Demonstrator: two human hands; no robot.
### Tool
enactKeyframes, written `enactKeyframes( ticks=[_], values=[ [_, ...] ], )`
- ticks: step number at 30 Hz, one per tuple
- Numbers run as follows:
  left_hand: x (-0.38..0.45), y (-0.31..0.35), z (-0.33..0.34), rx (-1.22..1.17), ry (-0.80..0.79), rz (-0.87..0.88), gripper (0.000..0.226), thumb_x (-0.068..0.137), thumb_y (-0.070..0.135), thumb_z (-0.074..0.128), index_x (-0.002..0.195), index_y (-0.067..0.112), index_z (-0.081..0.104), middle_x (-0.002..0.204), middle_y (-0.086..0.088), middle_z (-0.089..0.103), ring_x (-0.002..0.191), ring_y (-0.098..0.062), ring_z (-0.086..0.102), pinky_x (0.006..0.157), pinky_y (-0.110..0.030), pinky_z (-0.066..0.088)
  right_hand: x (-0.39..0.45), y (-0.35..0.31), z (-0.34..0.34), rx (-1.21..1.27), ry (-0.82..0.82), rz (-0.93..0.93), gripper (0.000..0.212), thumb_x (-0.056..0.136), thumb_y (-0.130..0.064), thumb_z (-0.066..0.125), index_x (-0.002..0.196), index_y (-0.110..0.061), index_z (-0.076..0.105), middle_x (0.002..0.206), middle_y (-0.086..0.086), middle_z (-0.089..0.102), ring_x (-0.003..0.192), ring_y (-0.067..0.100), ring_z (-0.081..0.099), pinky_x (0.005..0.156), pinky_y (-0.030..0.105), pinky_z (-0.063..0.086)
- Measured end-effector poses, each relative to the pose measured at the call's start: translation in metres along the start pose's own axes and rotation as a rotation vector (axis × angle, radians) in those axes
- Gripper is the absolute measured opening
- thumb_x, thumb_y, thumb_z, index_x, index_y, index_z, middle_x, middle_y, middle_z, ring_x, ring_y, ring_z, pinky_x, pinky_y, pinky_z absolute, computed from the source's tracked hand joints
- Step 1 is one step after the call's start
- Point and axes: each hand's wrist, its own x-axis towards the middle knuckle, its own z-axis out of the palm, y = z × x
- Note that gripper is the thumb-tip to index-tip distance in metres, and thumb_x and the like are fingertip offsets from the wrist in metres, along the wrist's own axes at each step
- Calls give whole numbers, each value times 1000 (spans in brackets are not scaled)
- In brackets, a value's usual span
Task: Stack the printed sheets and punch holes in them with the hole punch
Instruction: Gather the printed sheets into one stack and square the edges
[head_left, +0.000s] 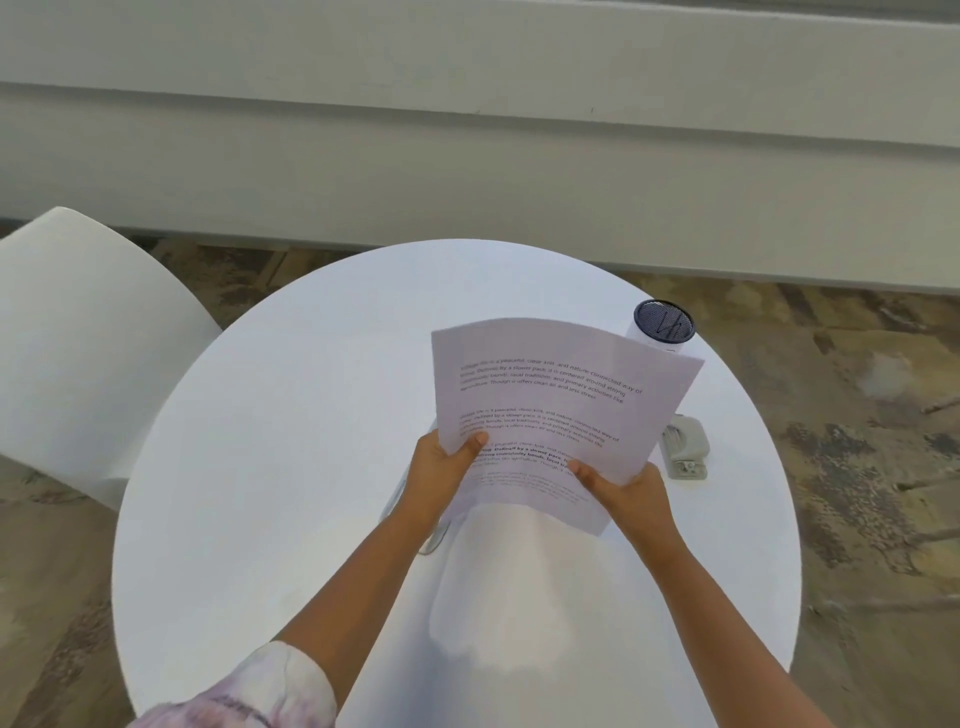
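Printed sheets (556, 395) with black text are held up above the round white table (291, 426), slightly fanned so a lower sheet shows beneath the top one. My left hand (441, 467) grips their lower left corner, thumb on top. My right hand (631, 493) grips the lower right edge. A grey hole punch (687, 449) lies on the table to the right, partly hidden behind the paper.
A white cylinder with a dark mesh top (664, 322) stands at the table's far right, behind the sheets. A white chair (78, 338) stands to the left. Patterned floor surrounds the table, and a pale wall runs along the back.
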Motion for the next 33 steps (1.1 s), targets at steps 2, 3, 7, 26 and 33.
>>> enactKeyframes(
  ticks=[2,3,7,26,33],
  values=[
    [1,1,0,-52,16,-2,25,87,17,61,111,10,61,98,-3,69,83,-14,68,63,-21,54,-1,8,-1,-105,20,1,27,76,-20,74,99,-25,62,88,-18,67,88,7,65,65,7,50],
    [1,2,0,-89,21,-1,25,87,16,61,111,10,62,98,-3,70,84,-15,68,64,-22,54,-1,12,-3,-153,44,7,33,77,-24,73,107,-25,59,96,-14,66,96,11,63,69,8,49],
    [1,1,4,-324,14,-41,32,87,11,60,119,10,58,110,-7,69,100,-22,66,83,-36,54,0,25,-7,23,101,281,90,76,-26,74,145,-30,16,143,-1,41,128,19,44,99,31,38],
    [16,-24,-38,-677,56,-165,24,90,0,48,107,12,61,97,-4,73,92,-16,68,74,-30,58,22,39,-50,185,86,323,35,87,7,52,112,-19,54,104,3,65,97,21,62,71,28,57],
    [25,-45,-81,-207,84,-334,18,91,18,54,105,12,64,103,-7,67,95,-24,62,69,-34,51,28,49,-55,-35,19,569,52,86,8,52,132,-12,37,110,16,59,99,32,58,81,41,50]
  ],
)
